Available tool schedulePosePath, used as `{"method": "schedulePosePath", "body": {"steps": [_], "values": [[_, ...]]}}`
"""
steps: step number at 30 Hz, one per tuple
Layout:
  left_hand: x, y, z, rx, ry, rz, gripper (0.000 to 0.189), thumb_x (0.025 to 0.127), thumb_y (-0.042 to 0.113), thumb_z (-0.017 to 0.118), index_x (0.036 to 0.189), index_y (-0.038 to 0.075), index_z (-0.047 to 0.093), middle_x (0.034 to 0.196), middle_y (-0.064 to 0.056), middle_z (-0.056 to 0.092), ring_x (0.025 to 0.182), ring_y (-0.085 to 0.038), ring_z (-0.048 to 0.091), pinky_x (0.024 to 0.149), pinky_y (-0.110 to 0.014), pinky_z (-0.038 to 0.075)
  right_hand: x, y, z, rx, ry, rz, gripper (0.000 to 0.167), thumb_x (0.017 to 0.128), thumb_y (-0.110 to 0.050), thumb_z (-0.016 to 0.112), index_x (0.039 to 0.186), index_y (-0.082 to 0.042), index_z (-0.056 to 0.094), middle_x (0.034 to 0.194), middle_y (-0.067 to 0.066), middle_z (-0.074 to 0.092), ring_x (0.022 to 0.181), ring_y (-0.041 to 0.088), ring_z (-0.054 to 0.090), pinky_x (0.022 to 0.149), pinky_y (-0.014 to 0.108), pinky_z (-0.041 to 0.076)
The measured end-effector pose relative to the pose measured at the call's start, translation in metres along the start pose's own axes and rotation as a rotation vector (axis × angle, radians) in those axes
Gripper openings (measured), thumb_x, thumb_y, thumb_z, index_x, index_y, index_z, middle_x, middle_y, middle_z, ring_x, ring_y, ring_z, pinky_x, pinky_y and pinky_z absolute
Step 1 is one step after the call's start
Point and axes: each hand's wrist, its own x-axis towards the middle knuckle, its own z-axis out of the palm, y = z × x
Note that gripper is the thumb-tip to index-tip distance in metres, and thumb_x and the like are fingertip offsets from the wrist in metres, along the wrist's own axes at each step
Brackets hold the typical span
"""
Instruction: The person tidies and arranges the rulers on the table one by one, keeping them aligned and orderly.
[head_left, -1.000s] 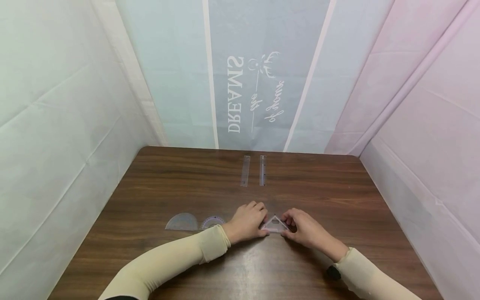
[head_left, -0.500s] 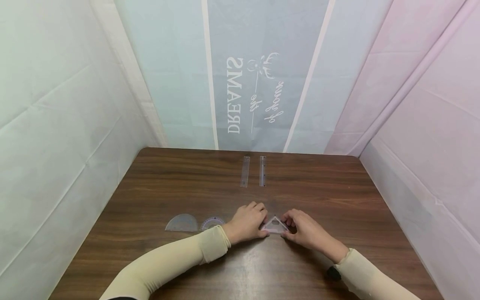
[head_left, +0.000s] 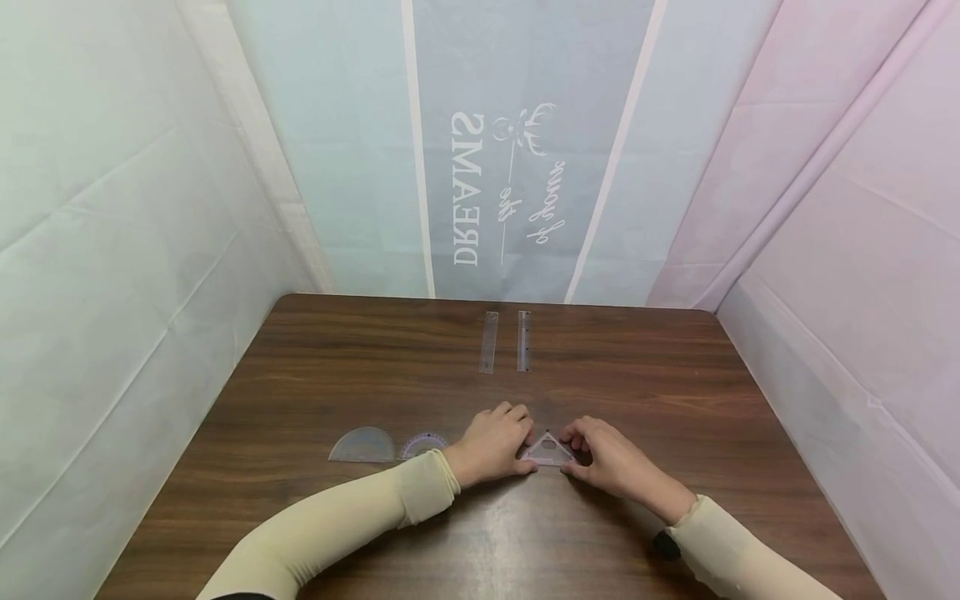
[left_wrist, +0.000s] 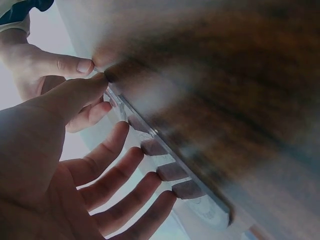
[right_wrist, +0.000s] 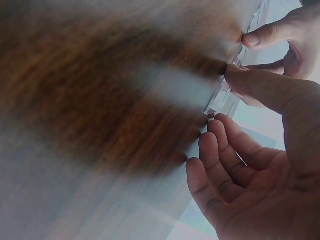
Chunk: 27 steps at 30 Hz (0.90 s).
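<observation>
A small clear triangular set square lies flat on the wooden table with its point toward the far side. My left hand holds its left corner, thumb at the near edge and fingers along the slanted side. At the right corner my right hand pinches it the same way, thumb in front and fingertips behind. In the right wrist view the clear edge of the set square shows between thumb and fingers. Left of my left hand lies a protractor with purple markings, partly hidden by the sleeve.
A larger clear protractor lies further left in the same row. Two clear rulers, a left one and a right one, lie side by side near the table's back edge. Cloth walls enclose the table at the sides and back.
</observation>
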Motion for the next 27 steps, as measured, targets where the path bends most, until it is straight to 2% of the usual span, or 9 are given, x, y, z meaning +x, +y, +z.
{"method": "schedulePosePath", "body": {"steps": [7, 15, 22, 27], "values": [[-0.001, 0.000, 0.000, -0.002, 0.004, 0.001, 0.042, 0.089, 0.066, 0.079, 0.099, 0.027, 0.068, 0.109, 0.008, 0.062, 0.101, -0.012, 0.062, 0.074, -0.027, 0.057, 0.000, 0.002, 0.002, -0.004, 0.003, 0.004, 0.036, 0.083, -0.018, 0.095, 0.107, -0.010, 0.070, 0.094, -0.006, 0.061, 0.086, 0.008, 0.057, 0.074, 0.029, 0.052], [-0.001, -0.003, -0.003, -0.103, -0.001, -0.013, 0.037, 0.095, 0.062, 0.075, 0.096, 0.025, 0.068, 0.107, 0.009, 0.063, 0.097, -0.011, 0.061, 0.071, -0.024, 0.054, 0.002, -0.001, -0.004, 0.038, -0.026, 0.023, 0.036, 0.088, -0.025, 0.091, 0.111, -0.007, 0.070, 0.095, -0.003, 0.063, 0.085, 0.011, 0.059, 0.073, 0.029, 0.053], [-0.001, -0.013, -0.008, -0.240, -0.019, -0.007, 0.024, 0.100, 0.047, 0.075, 0.101, 0.023, 0.074, 0.099, 0.012, 0.066, 0.090, -0.008, 0.060, 0.072, -0.024, 0.050, 0.008, -0.003, -0.006, 0.065, 0.017, 0.049, 0.029, 0.093, -0.026, 0.087, 0.108, -0.009, 0.070, 0.096, -0.003, 0.066, 0.087, 0.012, 0.063, 0.075, 0.030, 0.055], [0.002, -0.027, -0.015, -0.264, 0.007, -0.011, 0.021, 0.103, 0.044, 0.073, 0.107, 0.023, 0.075, 0.104, 0.009, 0.070, 0.092, -0.009, 0.062, 0.077, -0.027, 0.053, 0.018, -0.007, -0.005, 0.044, 0.041, 0.074, 0.030, 0.094, -0.024, 0.086, 0.113, -0.008, 0.071, 0.103, -0.001, 0.068, 0.093, 0.014, 0.065, 0.081, 0.036, 0.058]]}}
